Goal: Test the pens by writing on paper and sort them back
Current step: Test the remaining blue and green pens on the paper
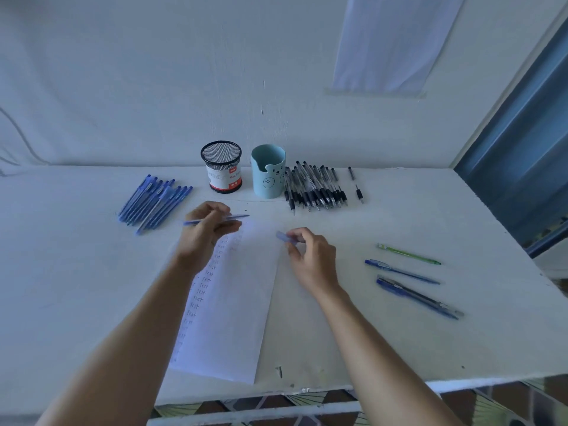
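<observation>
My left hand (pixel 206 229) grips a blue pen (pixel 236 217) held level above the top of the paper (pixel 242 302), its uncapped tip pointing right. My right hand (pixel 307 256) pinches the pen's blue cap (pixel 284 236) a little to the right of the tip, apart from it. The paper lies lengthwise in front of me with a column of handwritten words down its left side. A pile of blue pens (pixel 155 199) lies at the left. A pile of black pens (pixel 315 187) lies at the back right.
A black mesh cup (pixel 222 167) and a teal cup (pixel 268 172) stand at the back by the wall. Several loose pens, one green (pixel 408 254), the others blue (pixel 418 295), lie at the right. The table's front edge (pixel 276 392) is near me.
</observation>
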A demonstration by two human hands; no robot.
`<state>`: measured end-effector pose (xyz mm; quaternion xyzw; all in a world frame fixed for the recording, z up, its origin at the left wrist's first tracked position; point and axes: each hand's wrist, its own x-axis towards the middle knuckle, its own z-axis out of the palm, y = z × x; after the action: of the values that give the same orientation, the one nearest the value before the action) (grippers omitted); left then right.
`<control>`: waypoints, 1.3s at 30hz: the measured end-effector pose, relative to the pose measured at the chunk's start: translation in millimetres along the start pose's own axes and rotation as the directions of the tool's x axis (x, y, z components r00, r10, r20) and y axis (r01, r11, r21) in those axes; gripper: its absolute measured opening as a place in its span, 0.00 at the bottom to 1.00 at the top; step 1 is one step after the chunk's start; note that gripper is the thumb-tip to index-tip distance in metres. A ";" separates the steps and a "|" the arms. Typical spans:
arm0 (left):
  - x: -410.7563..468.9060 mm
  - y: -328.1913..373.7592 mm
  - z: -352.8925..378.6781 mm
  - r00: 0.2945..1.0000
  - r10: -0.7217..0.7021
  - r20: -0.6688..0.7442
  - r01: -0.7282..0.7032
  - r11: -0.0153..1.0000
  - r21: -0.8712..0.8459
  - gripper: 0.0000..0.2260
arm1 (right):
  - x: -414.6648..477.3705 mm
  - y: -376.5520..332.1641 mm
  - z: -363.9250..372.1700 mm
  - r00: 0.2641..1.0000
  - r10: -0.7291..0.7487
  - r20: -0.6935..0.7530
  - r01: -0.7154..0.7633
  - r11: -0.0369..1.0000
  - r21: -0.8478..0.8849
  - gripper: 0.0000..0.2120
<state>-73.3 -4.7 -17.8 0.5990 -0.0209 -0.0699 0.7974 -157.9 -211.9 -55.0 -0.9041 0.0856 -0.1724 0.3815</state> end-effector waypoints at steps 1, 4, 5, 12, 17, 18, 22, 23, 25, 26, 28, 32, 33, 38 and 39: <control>-5.4 0.3 3.4 1.000 0.000 0.020 -0.001 1.000 0.022 0.12 | -0.9 -2.8 1.1 1.000 -0.011 0.005 0.011 1.000 0.017 0.06; -18.2 1.2 12.4 0.998 0.002 0.059 -0.004 1.000 0.031 0.15 | -2.0 -9.3 4.3 0.999 -0.035 0.012 0.034 0.998 0.045 0.06; -21.1 0.5 13.9 0.998 0.002 0.068 -0.004 1.000 0.027 0.15 | -2.2 -10.9 5.5 0.999 -0.041 0.010 0.040 0.998 0.046 0.05; -28.4 0.4 10.5 0.999 0.010 0.052 -0.009 1.000 -0.020 0.06 | -6.7 -18.4 11.1 0.998 -0.059 -0.017 0.059 0.998 0.036 0.07; -31.2 1.0 8.2 0.998 0.011 0.066 -0.011 1.000 0.006 0.04 | -6.4 -22.3 12.5 0.998 -0.062 -0.015 0.063 0.997 0.034 0.07; -31.2 1.3 7.5 0.997 0.009 0.071 -0.010 1.000 0.016 0.05 | -5.8 -22.4 12.2 0.997 -0.078 -0.021 0.079 0.996 0.035 0.07; -31.9 2.6 3.5 0.987 -0.051 0.150 0.040 0.996 0.080 0.07 | -1.9 -24.4 9.2 0.982 -0.188 0.012 0.186 0.979 0.088 0.09; -32.8 1.9 2.5 0.981 -0.076 0.179 0.062 0.995 0.084 0.06 | -1.0 -26.6 8.5 0.980 -0.197 0.035 0.193 0.976 0.097 0.09; -34.0 1.0 1.3 0.975 -0.102 0.196 0.093 0.994 0.054 0.03 | 0.1 -30.9 7.9 0.982 -0.181 0.047 0.174 0.977 0.127 0.10; -34.2 0.7 1.1 0.977 -0.103 0.187 0.099 0.995 0.031 0.03 | -0.1 -32.6 8.5 0.985 -0.169 0.042 0.161 0.976 0.144 0.09; -33.7 0.1 1.1 0.981 -0.096 0.169 0.099 0.995 -0.007 0.02 | 0.7 -35.0 9.5 0.988 -0.153 0.032 0.145 0.974 0.171 0.09; -33.2 0.7 1.2 0.985 -0.080 0.150 0.088 0.995 -0.049 0.04 | 5.0 -41.2 11.2 0.990 -0.135 0.031 0.127 0.974 0.189 0.10; -32.6 0.0 1.0 0.987 -0.078 0.143 0.085 0.995 -0.046 0.04 | 5.2 -42.3 12.3 0.990 -0.139 0.028 0.132 0.974 0.187 0.10; -30.5 -3.0 -7.0 0.991 -0.018 0.132 -0.002 0.989 0.147 0.02 | 3.1 -37.1 20.6 0.985 -0.157 0.069 0.147 0.980 0.131 0.10; -30.3 -3.6 -9.2 0.992 -0.003 0.128 -0.019 0.985 0.173 0.02 | 3.5 -35.2 22.7 0.984 -0.155 0.091 0.147 0.985 0.094 0.12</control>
<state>-102.4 7.2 -22.2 0.6603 -0.0803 -0.1029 0.7395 -145.3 -173.5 -43.6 -0.8980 -0.0097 -0.1598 0.4098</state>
